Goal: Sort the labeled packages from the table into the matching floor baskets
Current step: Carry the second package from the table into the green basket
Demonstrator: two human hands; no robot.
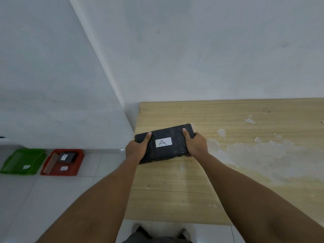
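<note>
A black wrapped package [166, 134] with a white label marked "A" sits at the left edge of the wooden table [228, 172]. My left hand [137, 148] grips its left end and my right hand [196, 143] grips its right end, thumbs on top. On the floor at the left lie two baskets: a green basket [22, 161] with a white label inside, and a red basket [71, 171] holding a dark package, a bundle of thin sticks and a white label.
White walls meet in a corner behind the table. The tabletop has worn, peeling patches [263, 155] on the right. White floor tiles [43, 199] stretch from the baskets to my feet [157, 233] below the table's front edge.
</note>
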